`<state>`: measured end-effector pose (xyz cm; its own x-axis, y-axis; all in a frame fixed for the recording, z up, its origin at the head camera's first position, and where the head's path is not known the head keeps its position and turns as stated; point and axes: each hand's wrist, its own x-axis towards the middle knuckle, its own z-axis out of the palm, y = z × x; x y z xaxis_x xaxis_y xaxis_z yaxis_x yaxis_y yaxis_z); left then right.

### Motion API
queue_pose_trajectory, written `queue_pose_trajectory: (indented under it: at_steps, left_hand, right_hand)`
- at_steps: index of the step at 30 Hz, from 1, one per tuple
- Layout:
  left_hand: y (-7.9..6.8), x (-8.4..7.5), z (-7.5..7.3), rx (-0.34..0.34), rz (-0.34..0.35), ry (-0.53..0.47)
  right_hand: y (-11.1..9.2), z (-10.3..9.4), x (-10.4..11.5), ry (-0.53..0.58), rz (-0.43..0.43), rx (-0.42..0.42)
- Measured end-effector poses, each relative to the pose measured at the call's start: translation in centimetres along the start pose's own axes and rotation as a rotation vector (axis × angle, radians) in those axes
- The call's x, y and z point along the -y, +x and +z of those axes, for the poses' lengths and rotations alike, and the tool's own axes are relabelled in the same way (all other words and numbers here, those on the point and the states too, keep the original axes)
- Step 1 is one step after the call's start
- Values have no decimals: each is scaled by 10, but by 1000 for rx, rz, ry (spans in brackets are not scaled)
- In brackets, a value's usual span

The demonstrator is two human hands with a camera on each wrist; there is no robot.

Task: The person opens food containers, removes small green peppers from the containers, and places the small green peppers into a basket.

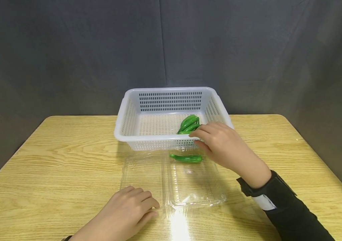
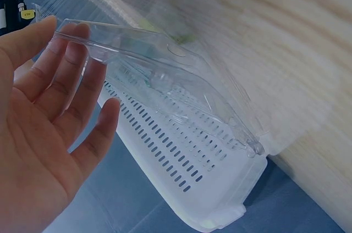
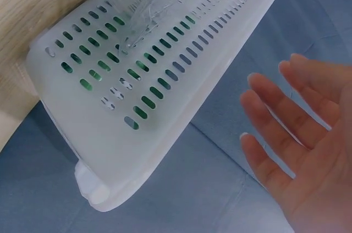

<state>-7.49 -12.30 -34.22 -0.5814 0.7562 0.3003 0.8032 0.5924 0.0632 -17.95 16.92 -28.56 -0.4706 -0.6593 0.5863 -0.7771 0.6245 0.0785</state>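
Observation:
A clear plastic clamshell container (image 1: pixel 143 172) lies unfolded on the wooden table, with one green chili pepper (image 1: pixel 187 159) at the far end of its right half. At its near left edge, my left hand (image 1: pixel 131 209) pinches the rim between thumb and fingers, as the left wrist view shows with the clear plastic (image 2: pixel 159 76). My right hand (image 1: pixel 220 144) hovers by the front right rim of a white slotted basket (image 1: pixel 171 138), fingers slightly bent and holding nothing. Inside the basket, several green chili peppers (image 1: pixel 189 122) lie heaped on the right, partly hidden by the front rim.
The basket stands just behind the container. Wooden tabletop (image 1: pixel 68 167) stretches to both sides. A dark grey curtain (image 1: pixel 98 57) hangs behind the table. A black band (image 1: pixel 271 185) with a white patch wraps my right wrist.

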Motion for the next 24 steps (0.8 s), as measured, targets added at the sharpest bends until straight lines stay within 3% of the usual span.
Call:
queue_pose_trajectory:
  at_steps: [10,24]
  left_hand:
    - [-1,0,0,-1,-1,-2]
    - [0,0,0,-3,4,-15]
  right_hand:
    - [0,1,5,20,-39,47]
    - [-3,8,11,-5,32,207]
